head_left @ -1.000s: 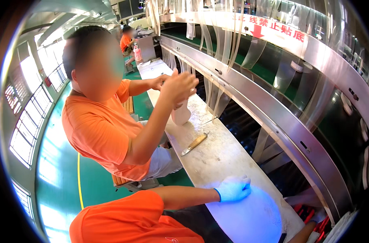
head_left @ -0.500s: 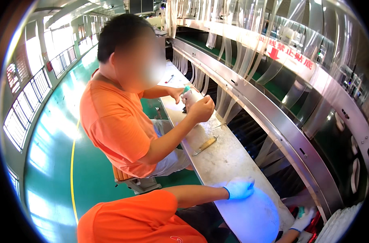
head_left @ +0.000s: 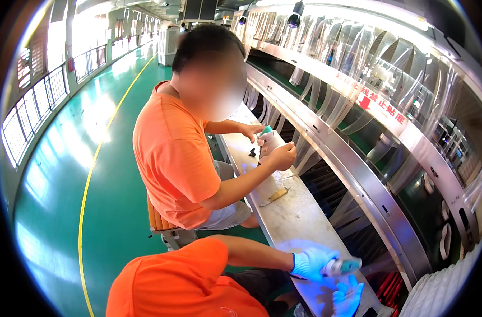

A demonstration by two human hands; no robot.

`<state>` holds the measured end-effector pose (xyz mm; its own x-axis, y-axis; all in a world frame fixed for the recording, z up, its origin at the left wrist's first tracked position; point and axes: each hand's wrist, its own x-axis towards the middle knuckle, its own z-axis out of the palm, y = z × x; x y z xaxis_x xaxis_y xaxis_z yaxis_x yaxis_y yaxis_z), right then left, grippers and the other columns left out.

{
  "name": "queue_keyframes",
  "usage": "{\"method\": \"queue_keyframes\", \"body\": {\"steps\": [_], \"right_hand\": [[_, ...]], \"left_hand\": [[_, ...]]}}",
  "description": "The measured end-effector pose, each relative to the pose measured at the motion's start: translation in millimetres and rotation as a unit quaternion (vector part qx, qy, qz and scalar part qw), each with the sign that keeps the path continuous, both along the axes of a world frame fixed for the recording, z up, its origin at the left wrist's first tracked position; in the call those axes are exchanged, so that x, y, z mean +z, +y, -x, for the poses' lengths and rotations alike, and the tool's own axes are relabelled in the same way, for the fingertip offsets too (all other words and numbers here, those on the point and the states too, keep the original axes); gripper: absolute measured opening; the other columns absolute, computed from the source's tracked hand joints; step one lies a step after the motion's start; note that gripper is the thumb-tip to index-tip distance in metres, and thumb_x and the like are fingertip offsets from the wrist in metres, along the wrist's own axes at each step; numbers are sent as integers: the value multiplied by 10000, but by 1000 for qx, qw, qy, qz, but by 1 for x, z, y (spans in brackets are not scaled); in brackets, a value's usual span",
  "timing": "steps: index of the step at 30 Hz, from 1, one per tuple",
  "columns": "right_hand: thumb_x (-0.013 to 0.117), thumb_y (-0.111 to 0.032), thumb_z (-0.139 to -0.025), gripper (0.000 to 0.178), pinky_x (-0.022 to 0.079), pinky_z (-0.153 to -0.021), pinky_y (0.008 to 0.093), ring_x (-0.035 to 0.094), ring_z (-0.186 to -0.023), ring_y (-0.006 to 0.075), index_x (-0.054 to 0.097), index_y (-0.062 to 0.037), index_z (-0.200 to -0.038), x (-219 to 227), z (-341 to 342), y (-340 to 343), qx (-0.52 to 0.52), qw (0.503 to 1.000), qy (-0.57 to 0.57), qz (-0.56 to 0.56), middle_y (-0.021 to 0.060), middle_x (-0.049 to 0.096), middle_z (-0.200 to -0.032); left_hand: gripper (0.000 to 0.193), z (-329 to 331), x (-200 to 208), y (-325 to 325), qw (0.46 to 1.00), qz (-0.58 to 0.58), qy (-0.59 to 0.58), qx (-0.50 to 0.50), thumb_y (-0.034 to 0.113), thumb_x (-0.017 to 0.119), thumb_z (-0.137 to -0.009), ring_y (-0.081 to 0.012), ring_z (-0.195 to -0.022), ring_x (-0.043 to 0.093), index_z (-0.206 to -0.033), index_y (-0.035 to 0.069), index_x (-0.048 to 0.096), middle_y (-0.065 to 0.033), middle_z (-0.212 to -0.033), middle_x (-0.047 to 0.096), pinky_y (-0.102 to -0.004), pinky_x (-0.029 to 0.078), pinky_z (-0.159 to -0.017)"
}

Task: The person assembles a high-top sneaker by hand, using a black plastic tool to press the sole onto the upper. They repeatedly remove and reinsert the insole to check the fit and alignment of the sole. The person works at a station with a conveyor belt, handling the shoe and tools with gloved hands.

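Observation:
My left hand [head_left: 308, 263], in a pale knitted glove, grips a whitish shoe [head_left: 333, 268] with a teal part at its far end. The shoe lies on its side above the bench's right edge. Just below it is my gloved right hand [head_left: 348, 297], lit blue, palm up with its fingers apart and nothing in it. Both hands are over the near end of the long pale workbench [head_left: 299, 216]. Farther along the bench, a tool with a wooden handle [head_left: 277, 195] rests on the surface.
A co-worker in orange [head_left: 172, 153] sits on the far left, holding a white and teal shoe [head_left: 271, 143]. A small black piece [head_left: 252, 152] lies nearby. Along the right runs a conveyor with a metal rail [head_left: 352, 179] and clear hanging strips [head_left: 352, 100]. White ribbed hose [head_left: 436, 288] is at lower right.
My right hand has come back from the conveyor side to the bench and is now open. My left hand has lifted off the bench and now holds the shoe. The view has shifted.

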<state>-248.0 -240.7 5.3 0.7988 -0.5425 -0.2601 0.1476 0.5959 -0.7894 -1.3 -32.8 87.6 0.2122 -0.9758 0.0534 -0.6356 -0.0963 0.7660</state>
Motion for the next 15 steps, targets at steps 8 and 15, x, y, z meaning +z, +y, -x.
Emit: {"method": "queue_keyframes", "body": {"steps": [8, 15], "right_hand": [[702, -73, -1043, 386, 523, -538, 290, 658, -633, 161, 643, 35, -1409, -64, -25, 12, -226, 956, 61, 175, 126, 749, -926], [724, -17, -1002, 425, 494, -574, 275, 625, -658, 127, 633, 80, -1405, -61, -11, 20, -225, 932, 111, 261, 86, 709, -897]], "left_hand": [[962, 11, -79, -13, 921, 243, -191, 240, 340, 910, -789, -528, -1421, 536, -1577, -13, 487, -333, -1565, 526, -576, 459, -1198], [805, 13, 90, -141, 890, 421, -175, 9, 255, 861, -856, -489, -1486, 547, -1567, 28, 562, -276, -1639, 529, -571, 477, -1222]]}}
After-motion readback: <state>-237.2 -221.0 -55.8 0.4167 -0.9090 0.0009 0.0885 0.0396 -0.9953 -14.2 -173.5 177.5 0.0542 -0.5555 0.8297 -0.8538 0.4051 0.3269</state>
